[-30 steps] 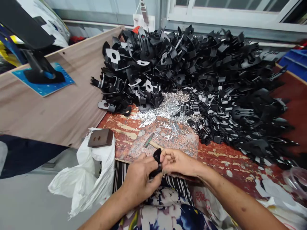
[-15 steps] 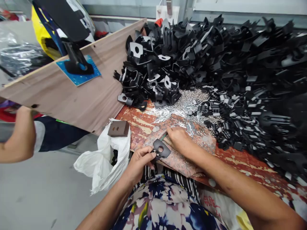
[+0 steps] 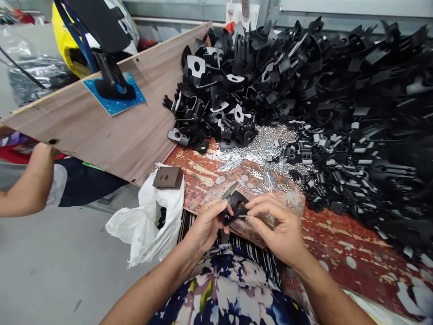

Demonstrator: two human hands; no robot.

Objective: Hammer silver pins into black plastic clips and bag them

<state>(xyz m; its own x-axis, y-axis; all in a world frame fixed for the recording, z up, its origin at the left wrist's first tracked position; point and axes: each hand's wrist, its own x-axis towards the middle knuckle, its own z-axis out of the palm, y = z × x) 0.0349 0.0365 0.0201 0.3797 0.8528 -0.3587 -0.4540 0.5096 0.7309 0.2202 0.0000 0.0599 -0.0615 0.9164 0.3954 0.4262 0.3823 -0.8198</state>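
My left hand (image 3: 207, 222) grips a black plastic part (image 3: 238, 202) with a round hole, just above the table's front edge. Between the thumb and fingers of my right hand (image 3: 283, 228) is a thin metal pin (image 3: 242, 216), held level against the part's near side; whether its tip sits inside cannot be seen. A flat green strip (image 3: 230, 190) lies just beyond the part. Loose metal pins (image 3: 233, 159) are strewn past both hands, beside a heap of tiny shiny metal pieces (image 3: 275, 135).
Black plastic parts (image 3: 243, 58) are piled high at the back, with smaller black pieces (image 3: 307, 155) at right. A brown block (image 3: 168, 177) rests by a white sack (image 3: 142, 230). A wooden board (image 3: 135, 131) stands at left; beyond it shows another person's arm (image 3: 30, 189).
My right hand has come back from the loose pins to the black part and now holds a pin against it. My left hand has shifted slightly right, turning the part.
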